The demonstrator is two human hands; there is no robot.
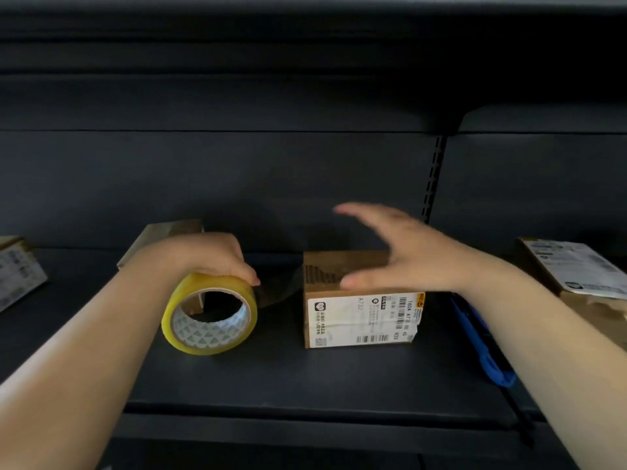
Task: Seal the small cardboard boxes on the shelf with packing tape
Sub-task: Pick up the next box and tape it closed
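On the dark shelf, near its middle, sitting: a small cardboard box, white shipping label facing the front edge. Lying further along, toward the left and right ends: more labelled boxes. Hovering over the middle box, fingers spread and released, thumb near its top front edge: right hand. Standing on edge left of that box: yellow tape roll, a clear strip stretching toward the box. Grasping the roll from above: left hand.
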